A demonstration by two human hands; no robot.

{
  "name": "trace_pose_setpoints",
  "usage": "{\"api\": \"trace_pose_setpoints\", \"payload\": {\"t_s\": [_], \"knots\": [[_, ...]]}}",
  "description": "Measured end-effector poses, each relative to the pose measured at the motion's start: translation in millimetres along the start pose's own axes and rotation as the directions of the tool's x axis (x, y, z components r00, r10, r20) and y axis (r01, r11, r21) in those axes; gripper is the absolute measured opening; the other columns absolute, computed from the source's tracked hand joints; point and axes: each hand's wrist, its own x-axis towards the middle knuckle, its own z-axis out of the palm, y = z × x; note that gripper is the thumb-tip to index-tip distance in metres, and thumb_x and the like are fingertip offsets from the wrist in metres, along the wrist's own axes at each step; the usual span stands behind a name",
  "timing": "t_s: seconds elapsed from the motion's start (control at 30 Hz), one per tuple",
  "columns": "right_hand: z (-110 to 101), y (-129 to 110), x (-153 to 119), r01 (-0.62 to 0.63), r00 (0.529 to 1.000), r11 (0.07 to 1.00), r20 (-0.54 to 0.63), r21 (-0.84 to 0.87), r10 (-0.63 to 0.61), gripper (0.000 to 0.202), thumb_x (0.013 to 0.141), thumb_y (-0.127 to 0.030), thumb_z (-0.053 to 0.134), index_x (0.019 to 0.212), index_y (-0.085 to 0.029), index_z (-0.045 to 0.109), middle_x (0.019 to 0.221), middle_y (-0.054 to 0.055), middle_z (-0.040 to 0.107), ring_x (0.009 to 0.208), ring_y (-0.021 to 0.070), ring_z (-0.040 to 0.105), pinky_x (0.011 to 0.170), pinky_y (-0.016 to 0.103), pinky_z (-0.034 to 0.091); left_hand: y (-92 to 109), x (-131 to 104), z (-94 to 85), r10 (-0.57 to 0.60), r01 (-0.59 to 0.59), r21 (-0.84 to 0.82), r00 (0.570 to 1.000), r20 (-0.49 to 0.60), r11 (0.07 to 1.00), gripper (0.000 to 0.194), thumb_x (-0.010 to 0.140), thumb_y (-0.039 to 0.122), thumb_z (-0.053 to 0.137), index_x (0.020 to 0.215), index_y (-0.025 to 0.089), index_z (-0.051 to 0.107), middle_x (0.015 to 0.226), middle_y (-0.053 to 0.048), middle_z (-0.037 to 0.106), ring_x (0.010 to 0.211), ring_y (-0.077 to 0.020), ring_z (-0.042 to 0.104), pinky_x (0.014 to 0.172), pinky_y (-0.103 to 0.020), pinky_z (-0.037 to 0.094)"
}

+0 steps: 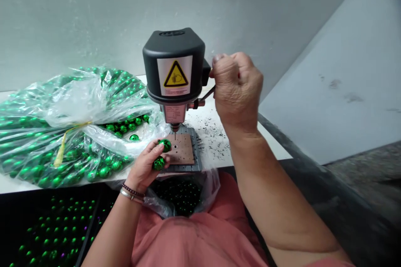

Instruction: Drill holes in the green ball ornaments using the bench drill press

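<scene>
My left hand (pixel 147 164) is closed around two shiny green balls, one green ball (pixel 164 145) at the fingertips and another green ball (pixel 158 163) lower against the fingers. It is just left of the thin drill bit (pixel 175 136) of a small black bench drill press (pixel 173 71). Below the bit lies a brown board (pixel 183 152) with a hole, on the grey base (pixel 198 150). My right hand (pixel 236 87) is in a fist around the feed lever (pixel 207 94) at the machine's right side; its grip end is hidden by the fingers.
A large clear plastic bag (pixel 72 108) of green balls, tied in yellow, covers the table's left. Dark shavings (pixel 211 133) lie on the white table right of the base. An open bag (pixel 213 185) with green balls is below the table edge. Black trays (pixel 59 233) hold more balls.
</scene>
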Motion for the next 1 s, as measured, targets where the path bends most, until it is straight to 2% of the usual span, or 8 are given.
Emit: {"api": "trace_pose_setpoints", "payload": {"t_s": [0.07,0.13,0.27,0.37,0.6,0.77,0.9,1.0], "knots": [[-1,0,-1,0.007,1.0,1.0,0.001,-0.007,-0.007,0.032,0.084,-0.04,0.043,0.061,-0.017,0.043,0.054,-0.006,0.034,0.053,0.0046,0.033,0.056,0.022,0.03,-5,2,1.4,0.029,-0.019,0.182,0.998,-0.051,0.983,0.042,0.071,0.032,0.065,0.108,0.019,0.052,0.085,-0.001,0.059,0.06,-0.0096,0.057,0.051,-0.02,0.042],[-2,-1,-1,0.004,1.0,1.0,0.012,-0.021,-0.004,0.033,0.084,-0.04,0.043,0.061,-0.018,0.041,0.054,-0.006,0.034,0.053,0.0047,0.033,0.056,0.022,0.031,-6,5,0.7,0.083,-0.04,0.427,0.993,-0.083,0.904,0.05,0.073,0.034,0.061,0.119,0.02,0.05,0.092,-0.003,0.061,0.072,-0.0133,0.061,0.06,-0.024,0.045],[-3,-4,3,-0.039,0.998,0.998,0.039,-0.054,0.041,0.034,0.084,-0.041,0.043,0.059,-0.019,0.037,0.053,-0.005,0.031,0.052,0.0052,0.03,0.055,0.023,0.03,-2,11,-2.1,0.238,-0.057,0.873,0.969,-0.07,0.485,0.049,0.075,0.027,0.055,0.122,0.015,0.052,0.111,-0.009,0.06,0.098,-0.0206,0.058,0.087,-0.034,0.042],[-1,-5,14,-0.066,0.996,0.994,0.062,-0.081,0.071,0.037,0.083,-0.04,0.045,0.056,-0.019,0.033,0.053,-0.005,0.031,0.053,0.006,0.028,0.055,0.024,0.028,-2,17,-2.2,0.271,-0.044,0.976,0.962,-0.016,0.215,0.048,0.075,0.026,0.054,0.121,0.013,0.052,0.11,-0.01,0.062,0.101,-0.0226,0.057,0.09,-0.036,0.041],[8,2,43,-0.151,0.971,0.964,0.151,-0.221,0.187,0.039,0.085,-0.033,0.043,0.051,-0.018,0.031,0.053,-0.004,0.037,0.055,0.007,0.031,0.056,0.025,0.027,-5,29,-3.5,0.324,-0.058,0.992,0.941,0.092,-0.113,0.043,0.074,0.028,0.059,0.115,0.014,0.053,0.104,-0.012,0.062,0.094,-0.0245,0.059,0.083,-0.036,0.046],[9,4,43,-0.149,0.972,0.971,0.154,-0.188,0.179,0.039,0.085,-0.034,0.042,0.051,-0.019,0.031,0.053,-0.003,0.037,0.055,0.008,0.031,0.056,0.024,0.028,-11,30,-9.4,0.302,-0.153,0.964,0.929,0.215,-0.216,0.046,0.084,0.031,0.048,0.128,0.018,0.046,0.116,-0.012,0.058,0.099,-0.0226,0.06,0.086,-0.034,0.047],[10,4,42,-0.151,0.974,0.975,0.145,-0.161,0.175,0.038,0.085,-0.032,0.042,0.051,-0.02,0.032,0.054,-0.003,0.036,0.055,0.0082,0.032,0.057,0.024,0.028,-15,28,-11.7,0.279,-0.217,0.95,0.92,0.276,-0.225,0.048,0.089,0.029,0.037,0.134,0.015,0.038,0.127,-0.013,0.053,0.107,-0.0215,0.057,0.09,-0.033,0.045],[11,5,41,-0.15,0.977,0.98,0.131,-0.129,0.167,0.037,0.085,-0.031,0.042,0.051,-0.02,0.031,0.054,-0.003,0.034,0.055,0.0081,0.031,0.057,0.024,0.028,-11,27,-8.3,0.271,-0.215,0.955,0.925,0.266,-0.204,0.048,0.087,0.03,0.042,0.132,0.013,0.042,0.126,-0.013,0.055,0.111,-0.0219,0.055,0.093,-0.033,0.044]]}}
